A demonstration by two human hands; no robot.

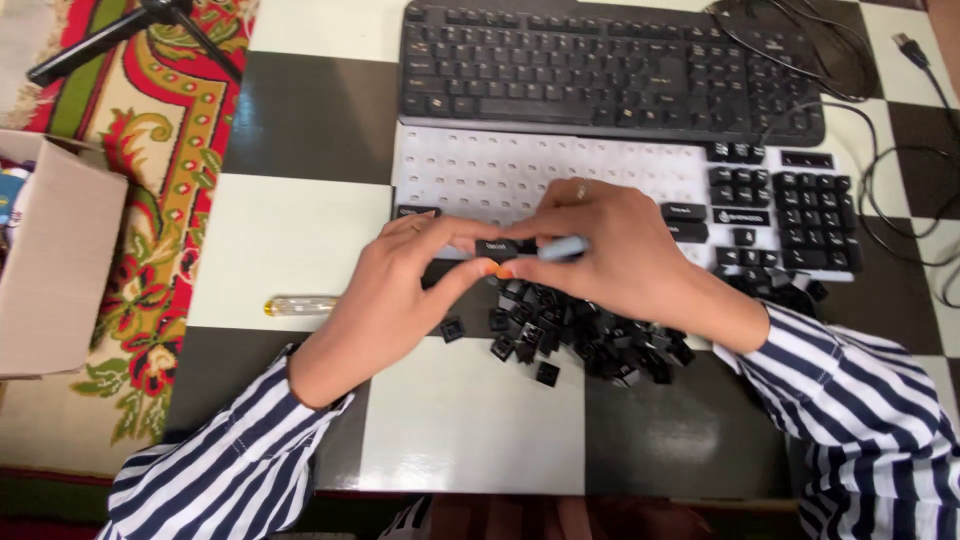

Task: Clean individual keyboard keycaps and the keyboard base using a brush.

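Together, both hands met over the middle of the checkered bench (300, 230). The left hand (400, 290) pinched a wide black keycap (497, 248) between thumb and fingers, clenched on its left end. The right hand (615, 255) closed its fingers on the same keycap from the other side and also gripped a pale blue tool (563, 248), which poked out sideways beneath the fingers. The keycap was held just above the front edge of a stripped keyboard (520, 175), whose white base showed rows of bare sockets, with black keys left only on its right part. A loose pile of black keycaps (580, 335) lay on the bench just in front of that keyboard, under and between the wrists. A second, complete black keyboard (600, 65) lay along the far edge of the bench, and black cables (890, 160) ran near the far right corner. A clear-handled screwdriver (300, 305) lay near the left edge. Off the bench, on the patterned rug (150, 200) to the left, stood an open cardboard box (55, 250); a few coloured things showed inside it, but I could not tell what they were.
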